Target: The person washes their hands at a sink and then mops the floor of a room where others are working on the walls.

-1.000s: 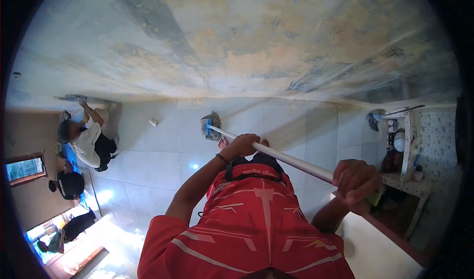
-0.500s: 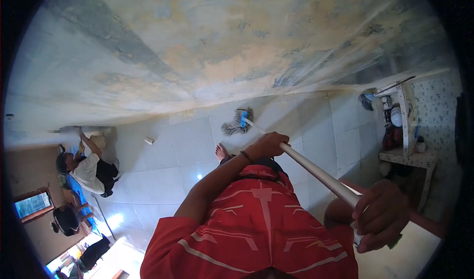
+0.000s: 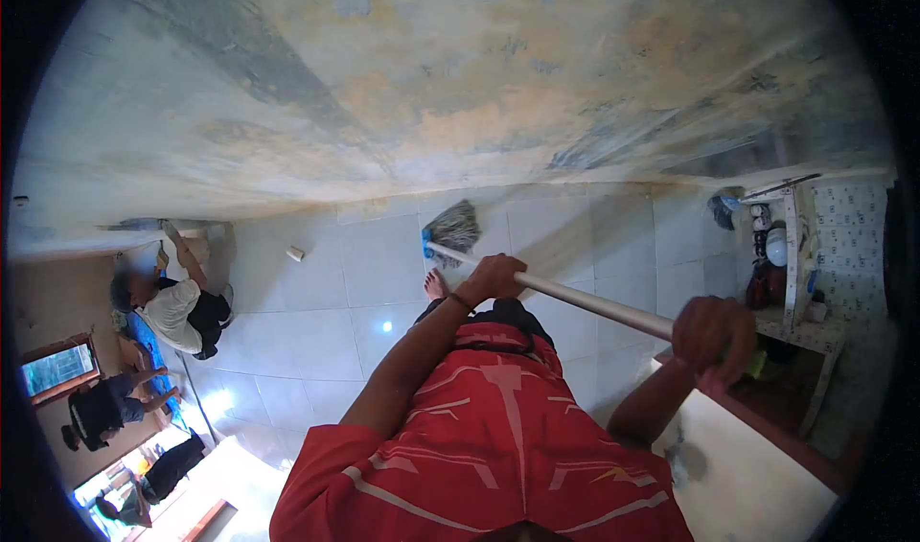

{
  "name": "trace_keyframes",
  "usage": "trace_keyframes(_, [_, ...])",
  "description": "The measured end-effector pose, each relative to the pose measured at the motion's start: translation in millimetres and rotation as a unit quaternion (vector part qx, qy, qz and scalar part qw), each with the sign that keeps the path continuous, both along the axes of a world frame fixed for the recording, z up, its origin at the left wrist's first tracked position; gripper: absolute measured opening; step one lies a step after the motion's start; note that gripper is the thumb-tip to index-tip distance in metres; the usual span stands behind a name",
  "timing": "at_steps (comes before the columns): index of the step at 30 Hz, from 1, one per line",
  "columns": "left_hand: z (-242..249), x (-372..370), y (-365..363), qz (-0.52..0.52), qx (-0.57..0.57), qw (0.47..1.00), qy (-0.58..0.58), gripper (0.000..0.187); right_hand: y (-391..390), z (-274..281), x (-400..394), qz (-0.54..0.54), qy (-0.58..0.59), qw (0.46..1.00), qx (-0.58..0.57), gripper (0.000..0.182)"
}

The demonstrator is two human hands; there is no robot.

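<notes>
I hold a mop by its pale handle (image 3: 594, 302), which slants across the view in front of my red shirt. My left hand (image 3: 496, 278) is wrapped round the handle fairly low, above my bare foot. Farther up, near the top end, my right hand (image 3: 714, 343) grips the same handle, and something green shows beside its fingers. The grey string mop head (image 3: 457, 230) lies on the tiled floor close to the wall, fanned out to the right of its blue connector (image 3: 427, 244).
A stained wall (image 3: 431, 82) rises ahead. A small whitish block (image 3: 295, 253) lies on the tiles. On the left, a person in a white shirt (image 3: 174, 314) is low by the wall; other people are behind. On the right stands a tiled shelf (image 3: 791, 245) near a pale surface (image 3: 752, 456).
The mop head has swept left along the floor, its strings now trailing right instead of left. My right hand has moved up in view; my left has shifted slightly left.
</notes>
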State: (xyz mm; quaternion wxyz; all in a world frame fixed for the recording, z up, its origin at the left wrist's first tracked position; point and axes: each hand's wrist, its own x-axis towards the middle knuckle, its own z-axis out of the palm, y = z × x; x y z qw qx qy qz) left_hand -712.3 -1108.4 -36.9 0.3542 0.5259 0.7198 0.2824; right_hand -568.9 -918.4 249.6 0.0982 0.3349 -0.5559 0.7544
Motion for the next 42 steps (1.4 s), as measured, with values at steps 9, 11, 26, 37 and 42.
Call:
trace_keyframes(9, [-59.2,-60.9,-111.4,0.087,-0.135,0.986,0.036,0.025,-48.4,-93.0,-59.8,-0.075,-0.123,0.976,-0.164,0.013])
trace_keyframes(11, [-46.6,-75.1,-136.5,0.104,-0.158,0.982,0.020,0.023,-61.8,-101.9,-70.5,-0.098,-0.183,0.973,-0.103,0.007])
trace_keyframes(26, [-45.8,-28.0,-81.1,0.039,-0.083,0.994,0.061,0.023,-37.9,-44.8,-11.5,-0.306,-0.137,0.942,-0.031,0.014])
trace_keyframes(37, [-3.9,66.5,84.5,0.012,0.125,0.990,-0.062,0.015,18.6,79.5,35.4,-0.156,0.009,0.953,0.260,0.014])
trace_keyframes(42, [5.5,81.7,93.1,-0.024,0.141,0.983,-0.117,0.016,10.4,94.9,33.0,-0.001,0.029,0.938,0.345,0.009])
